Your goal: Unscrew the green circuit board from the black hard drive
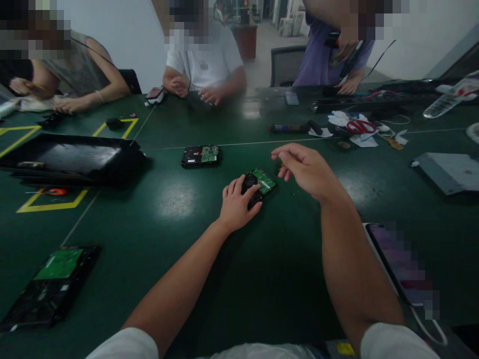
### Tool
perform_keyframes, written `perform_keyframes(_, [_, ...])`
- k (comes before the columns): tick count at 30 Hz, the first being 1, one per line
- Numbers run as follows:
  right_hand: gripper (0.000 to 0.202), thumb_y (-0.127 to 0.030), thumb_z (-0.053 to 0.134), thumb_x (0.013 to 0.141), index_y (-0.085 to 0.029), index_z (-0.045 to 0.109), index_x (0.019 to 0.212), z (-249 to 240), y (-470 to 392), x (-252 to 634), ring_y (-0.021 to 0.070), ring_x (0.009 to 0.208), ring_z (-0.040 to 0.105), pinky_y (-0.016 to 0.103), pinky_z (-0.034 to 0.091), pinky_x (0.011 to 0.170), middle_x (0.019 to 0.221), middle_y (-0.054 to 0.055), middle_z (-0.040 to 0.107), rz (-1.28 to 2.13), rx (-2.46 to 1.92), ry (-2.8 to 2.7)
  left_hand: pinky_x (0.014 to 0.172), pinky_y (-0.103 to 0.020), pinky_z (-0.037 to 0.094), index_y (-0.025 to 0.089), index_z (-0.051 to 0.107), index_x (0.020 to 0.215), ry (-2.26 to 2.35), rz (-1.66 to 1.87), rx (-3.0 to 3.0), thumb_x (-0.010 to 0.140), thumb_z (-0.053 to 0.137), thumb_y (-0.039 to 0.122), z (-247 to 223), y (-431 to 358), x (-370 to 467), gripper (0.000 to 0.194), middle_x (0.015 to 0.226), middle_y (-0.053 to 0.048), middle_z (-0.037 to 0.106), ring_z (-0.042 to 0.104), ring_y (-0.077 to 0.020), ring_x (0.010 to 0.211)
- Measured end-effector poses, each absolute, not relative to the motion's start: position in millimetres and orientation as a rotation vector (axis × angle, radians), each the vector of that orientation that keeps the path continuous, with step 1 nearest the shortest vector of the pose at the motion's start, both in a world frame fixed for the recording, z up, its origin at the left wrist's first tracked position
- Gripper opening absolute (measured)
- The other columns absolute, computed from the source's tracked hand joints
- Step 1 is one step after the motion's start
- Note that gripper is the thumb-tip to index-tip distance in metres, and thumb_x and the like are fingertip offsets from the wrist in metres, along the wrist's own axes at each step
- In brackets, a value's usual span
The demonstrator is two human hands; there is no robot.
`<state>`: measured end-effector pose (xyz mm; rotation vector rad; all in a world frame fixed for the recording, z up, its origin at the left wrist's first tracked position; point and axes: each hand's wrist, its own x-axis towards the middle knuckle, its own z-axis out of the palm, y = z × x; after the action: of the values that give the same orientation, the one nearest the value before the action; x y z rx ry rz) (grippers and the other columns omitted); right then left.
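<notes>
A hard drive [264,181] with a green circuit board faces up on the dark green table in front of me. My left hand [239,202] grips its left part, fingers spread across the black casing and thumb at the near edge. My right hand [299,167] is raised just beyond the drive's right corner, with thumb and forefinger pinched together. Something thin and dark seems to show below those fingers, but I cannot make out what it is. Another hard drive [201,155] lies farther back to the left, board side up.
A third drive-like unit [50,286] lies at near left, below a black tray [71,154]. A phone [398,264] rests by my right forearm. A dark cylindrical tool [288,128], red cable [361,126] and grey box [449,172] lie beyond. Several people sit or stand opposite.
</notes>
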<state>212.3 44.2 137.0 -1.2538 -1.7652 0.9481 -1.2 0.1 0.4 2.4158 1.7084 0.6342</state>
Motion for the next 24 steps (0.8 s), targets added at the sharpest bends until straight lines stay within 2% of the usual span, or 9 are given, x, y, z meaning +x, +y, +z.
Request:
perform_keyframes(3, [0.026,-0.047,0.06,0.101,-0.026,0.073,0.11,136.2,44.6,212.5,0.0148,0.067,0.066,0.03,0.053,0.063,0.083,0.002,0.071,0.988,-1.229,-1.746,0.118,-0.06,0.03,0.035,0.059,0.149,1.703,0.64,2.411,0.094,0.066,0.051,0.7,-0.3,-1.5,0.057,0.169,-0.012,0.032,0.033,-0.0407,0.15])
perform_keyframes(7, [0.022,-0.042,0.063,0.099,-0.026,0.074,0.11,137.9,44.7,214.8,0.0149,0.069,0.063,0.03,0.049,0.064,0.085,0.002,0.072,0.907,-1.262,-1.8,0.118,-0.061,0.03,0.036,0.059,0.149,1.705,0.638,2.409,0.093,0.067,0.05,0.0,-0.4,-1.9,0.058,0.17,-0.011,0.031,0.032,-0.0407,0.151])
perform_keyframes(11, [0.02,-0.041,0.068,0.095,-0.023,0.073,0.103,136.1,47.1,217.3,0.0153,0.071,0.062,0.03,0.048,0.065,0.09,0.004,0.074,0.81,-1.323,-1.77,0.118,-0.061,0.031,0.036,0.058,0.149,1.702,0.636,2.415,0.093,0.067,0.05,-0.1,-0.1,-2.0,0.058,0.17,-0.012,0.031,0.031,-0.0402,0.151])
perform_keyframes(15, [0.014,-0.036,0.071,0.091,-0.023,0.072,0.095,134.1,48.2,218.1,0.014,0.063,0.062,0.03,0.047,0.061,0.087,0.003,0.074,0.784,-1.388,-1.714,0.118,-0.061,0.03,0.036,0.059,0.149,1.704,0.638,2.411,0.093,0.067,0.051,0.1,0.1,-2.5,0.058,0.17,-0.011,0.032,0.032,-0.0405,0.151])
perform_keyframes(20, [0.016,-0.036,0.063,0.096,-0.024,0.073,0.099,138.3,44.6,216.7,0.01,0.054,0.059,0.029,0.044,0.052,0.102,0.004,0.077,0.903,-1.295,-1.756,0.117,-0.06,0.032,0.036,0.059,0.149,1.703,0.651,2.425,0.094,0.067,0.05,0.3,-0.1,-2.1,0.057,0.169,-0.012,0.033,0.033,-0.0401,0.151])
perform_keyframes(24, [0.024,-0.041,0.059,0.101,-0.022,0.074,0.101,138.0,45.0,214.3,0.0117,0.058,0.063,0.026,0.047,0.051,0.092,0.005,0.076,0.969,-1.251,-1.76,0.118,-0.059,0.032,0.036,0.059,0.149,1.715,0.649,2.429,0.093,0.068,0.05,-0.3,-0.1,-1.4,0.058,0.169,-0.011,0.034,0.033,-0.04,0.151])
